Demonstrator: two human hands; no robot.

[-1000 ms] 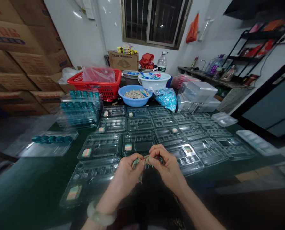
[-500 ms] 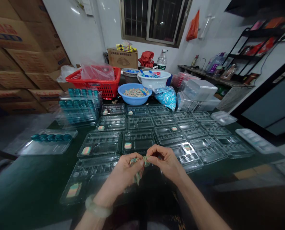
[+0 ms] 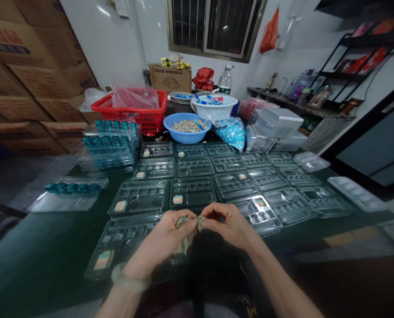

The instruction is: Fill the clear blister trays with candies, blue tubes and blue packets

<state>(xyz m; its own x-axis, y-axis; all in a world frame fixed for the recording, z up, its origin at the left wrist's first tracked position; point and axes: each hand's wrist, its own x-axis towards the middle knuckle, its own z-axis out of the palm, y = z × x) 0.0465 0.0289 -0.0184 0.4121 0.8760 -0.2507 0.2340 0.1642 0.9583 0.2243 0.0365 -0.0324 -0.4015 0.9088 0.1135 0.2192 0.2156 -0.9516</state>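
Just crumpled striped material (image 3: 184, 240) between hands (image 3: 166, 236) (image 3: 226, 225)

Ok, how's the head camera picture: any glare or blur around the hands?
In the head view, glare flares on the clear plastic tray beside the right hand; the wide lens bows the window; the lower corners fall dark; the left hand looks slightly soft, and the striped piece in its fingers is hard to make out.

Blister trays (image 3: 193, 194) lie on the table (image 3: 44, 247), with a basket (image 3: 147, 123) and bowl (image 3: 187, 139) behind them, cartons (image 3: 17, 75) to the left.
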